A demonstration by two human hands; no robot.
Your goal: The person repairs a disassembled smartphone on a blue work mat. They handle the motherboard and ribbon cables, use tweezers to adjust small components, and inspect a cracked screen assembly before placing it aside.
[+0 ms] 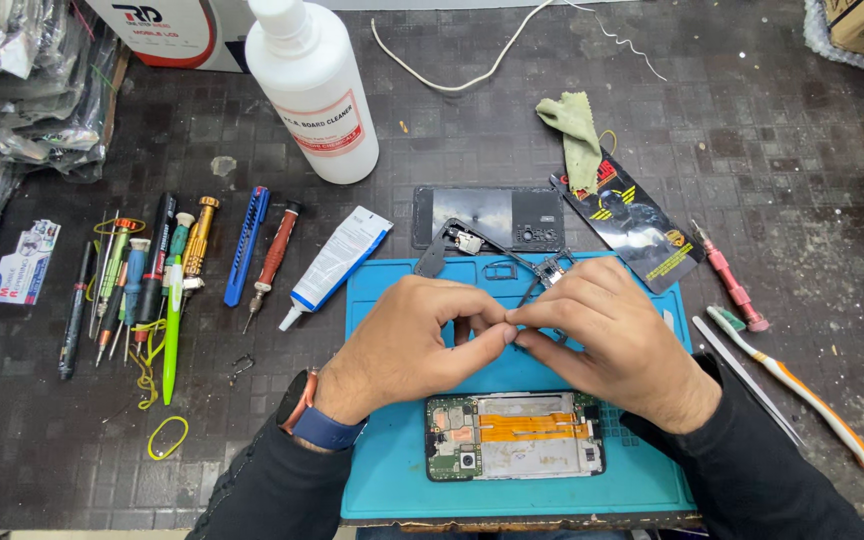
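Observation:
My left hand (414, 335) and my right hand (607, 335) meet fingertip to fingertip over a blue work mat (392, 480), pinching a small part between them; the part is too small to identify. Just below the hands lies an opened phone (514, 435) with its green board and an orange flex cable exposed. Beyond the hands, at the mat's far edge, sit a dark plastic frame piece with a small board (472, 240) and a black back cover (487, 215).
A row of screwdrivers and pens (152, 280) lies left. A white cleaner bottle (312, 90) and a white glue tube (337, 260) stand behind. Right are a green cloth (574, 130), a black packet (642, 230), a pink tool (730, 280), tweezers (742, 375) and a toothbrush (797, 390).

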